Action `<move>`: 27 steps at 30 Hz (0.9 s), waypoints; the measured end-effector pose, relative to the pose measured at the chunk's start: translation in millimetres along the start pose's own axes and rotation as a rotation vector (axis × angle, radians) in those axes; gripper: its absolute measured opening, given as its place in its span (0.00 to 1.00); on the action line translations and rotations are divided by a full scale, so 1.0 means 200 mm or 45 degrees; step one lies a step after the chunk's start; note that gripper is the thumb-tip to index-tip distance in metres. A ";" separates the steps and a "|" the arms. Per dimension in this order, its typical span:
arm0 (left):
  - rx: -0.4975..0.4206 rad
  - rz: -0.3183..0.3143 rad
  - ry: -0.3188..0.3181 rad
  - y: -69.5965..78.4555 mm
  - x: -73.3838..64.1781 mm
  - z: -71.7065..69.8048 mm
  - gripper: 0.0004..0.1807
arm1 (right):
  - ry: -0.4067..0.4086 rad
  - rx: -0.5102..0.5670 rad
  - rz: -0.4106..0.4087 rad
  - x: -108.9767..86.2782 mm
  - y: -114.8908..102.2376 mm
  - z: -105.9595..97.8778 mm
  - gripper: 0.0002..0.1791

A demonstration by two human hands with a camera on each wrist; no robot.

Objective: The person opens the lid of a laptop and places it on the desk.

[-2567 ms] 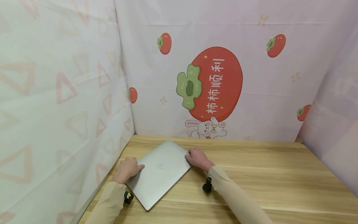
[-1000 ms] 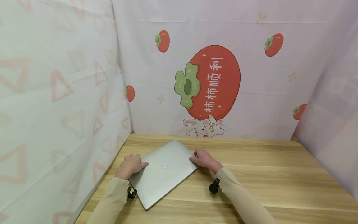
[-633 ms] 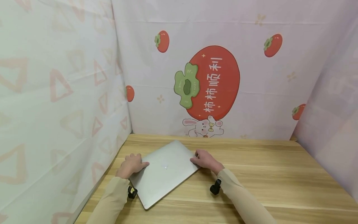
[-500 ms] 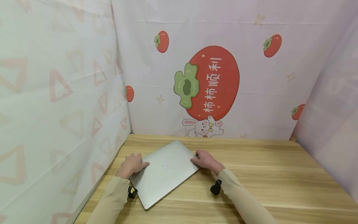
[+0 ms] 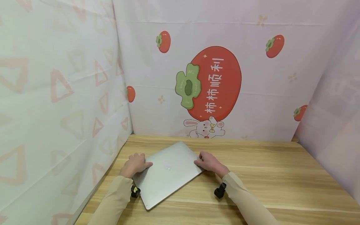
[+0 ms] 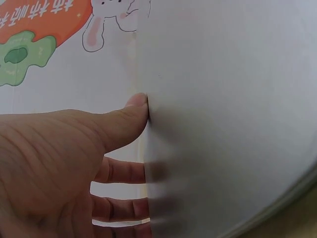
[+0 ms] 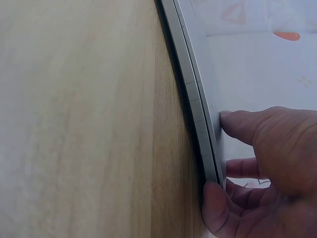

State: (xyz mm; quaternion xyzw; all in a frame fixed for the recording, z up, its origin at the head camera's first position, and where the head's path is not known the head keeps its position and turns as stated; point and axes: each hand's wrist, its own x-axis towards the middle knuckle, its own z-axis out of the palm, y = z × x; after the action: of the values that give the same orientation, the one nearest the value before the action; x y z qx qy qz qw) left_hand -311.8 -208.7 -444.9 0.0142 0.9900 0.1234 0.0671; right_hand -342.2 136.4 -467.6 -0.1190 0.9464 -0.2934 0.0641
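The laptop [image 5: 170, 178] has shifted right, between left grip [image 5: 136, 165] and right grip [image 5: 211, 162].

The back wall [image 5: 253, 84] is pale cloth (creased in long lines), printed with a big red fruit [image 5: 209, 84] bearing 4 white characters [image 5: 215, 80]. Left of that fruit are 2 small fruits [image 5: 164, 41]; right of it, 2 more. Just below it sits a rabbit [image 5: 206, 128]. The left wall [image 5: 84, 125], left of the fruit, shows faded triangles [image 5: 54, 86]; the right wall [image 5: 334, 93] looks lilac. Below the fruit spreads a wood table [image 5: 261, 178].

Beige long sleeves [image 5: 247, 198], black wrist cameras [image 5: 220, 190], bare hands [image 5: 211, 163]
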 end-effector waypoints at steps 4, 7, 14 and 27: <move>0.003 0.010 -0.001 0.02 0.01 -0.01 0.32 | 0.008 -0.005 -0.015 -0.01 0.02 0.00 0.14; 0.000 0.014 -0.002 0.03 0.01 -0.01 0.31 | 0.020 -0.011 -0.023 -0.02 0.03 0.00 0.14; -0.010 0.016 -0.005 0.02 0.04 0.02 0.29 | 0.037 -0.027 -0.025 -0.03 0.05 0.01 0.14; -0.043 0.072 0.018 0.04 0.06 0.02 0.25 | 0.047 -0.075 -0.019 -0.07 0.06 -0.01 0.14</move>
State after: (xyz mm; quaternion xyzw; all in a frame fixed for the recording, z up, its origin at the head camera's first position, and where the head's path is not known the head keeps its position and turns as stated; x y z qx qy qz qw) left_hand -322.7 -199.2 -447.7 0.0402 0.9874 0.1421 0.0570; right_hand -331.6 151.2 -472.3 -0.1225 0.9548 -0.2679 0.0409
